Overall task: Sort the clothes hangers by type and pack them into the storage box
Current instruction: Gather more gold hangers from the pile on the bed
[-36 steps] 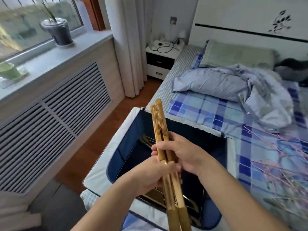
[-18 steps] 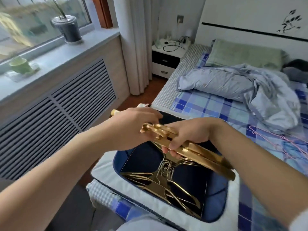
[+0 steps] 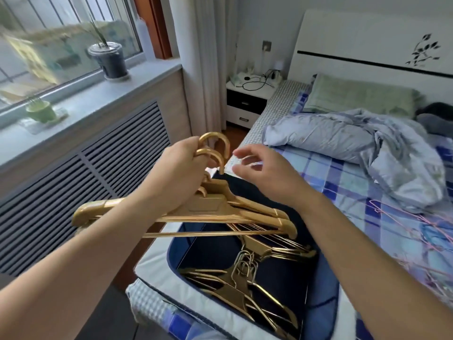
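My left hand (image 3: 179, 175) grips a small stack of gold hangers (image 3: 245, 212) by their necks and hooks, held flat above the storage box. The open box (image 3: 157, 263) has a white rim and dark blue lining and sits on the bed's near corner. More gold hangers (image 3: 235, 288) lie piled inside it. My right hand (image 3: 267, 175) hovers just right of the hooks with fingers spread, holding nothing. Thin pink wire hangers (image 3: 416, 231) lie on the bedsheet to the right.
A crumpled grey-blue duvet (image 3: 343, 141) and a green pillow (image 3: 360, 96) lie on the checked bed. A nightstand (image 3: 247, 104) with cables stands by the headboard. At left are a radiator cover (image 3: 98, 168) and a windowsill with plant pots (image 3: 110, 60).
The gold hangers turned from upright to flat over the box. My left hand took them by the hooks, and my right hand let go and opened.
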A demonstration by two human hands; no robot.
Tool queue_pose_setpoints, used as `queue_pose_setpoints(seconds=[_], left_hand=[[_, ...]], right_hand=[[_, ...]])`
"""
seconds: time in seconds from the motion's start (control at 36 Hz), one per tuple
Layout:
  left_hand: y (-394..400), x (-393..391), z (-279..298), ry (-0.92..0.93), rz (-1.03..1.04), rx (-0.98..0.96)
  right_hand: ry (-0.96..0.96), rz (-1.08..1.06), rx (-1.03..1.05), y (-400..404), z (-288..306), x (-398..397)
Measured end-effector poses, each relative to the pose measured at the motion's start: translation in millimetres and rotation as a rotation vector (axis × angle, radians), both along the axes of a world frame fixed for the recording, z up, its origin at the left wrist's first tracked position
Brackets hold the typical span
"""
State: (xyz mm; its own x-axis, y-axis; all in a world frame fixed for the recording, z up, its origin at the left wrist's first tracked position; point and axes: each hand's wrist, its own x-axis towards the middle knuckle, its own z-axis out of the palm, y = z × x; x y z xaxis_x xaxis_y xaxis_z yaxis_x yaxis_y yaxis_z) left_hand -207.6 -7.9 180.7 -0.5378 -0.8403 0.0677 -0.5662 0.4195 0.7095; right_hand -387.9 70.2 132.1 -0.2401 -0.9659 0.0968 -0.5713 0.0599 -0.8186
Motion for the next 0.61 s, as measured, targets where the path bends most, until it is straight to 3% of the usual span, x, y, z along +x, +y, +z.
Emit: queue_pose_setpoints(seconds=[0.06,0.11,0.22,0.31,0.39,0.5,0.56,0.61], left_hand=[[-12,4,3,0.082,0.114,0.080],[-22,7,6,0.191,0.182,0.201],[-28,-3,13,0.374,0.261,0.386],[-18,-20,8,0.507,0.298,0.353],[0,-31,-4,0.626,0.378,0.340],[32,-35,-23,0.915,0.456,0.481],[44,-27,-40,0.921,0.374,0.509],[45,-12,-64,0.750,0.210,0.469]], right_hand=[[-0.227,-0.405,-0.230,20,-13,19],[-0.406,-0.525,-0.184,37,-32,42],[-0.695,-0.290,0.132,45,-53,88],[-0.814,-0.155,0.093,28,-44,93],[-0.807,-0.115,0.010,9,-30,82],[-0.699,-0.137,-0.012,-4,-28,59],[-0.636,-0.093,-0.006,-6,-39,49],[-0.550,-0.077,0.067,-3,-58,38]])
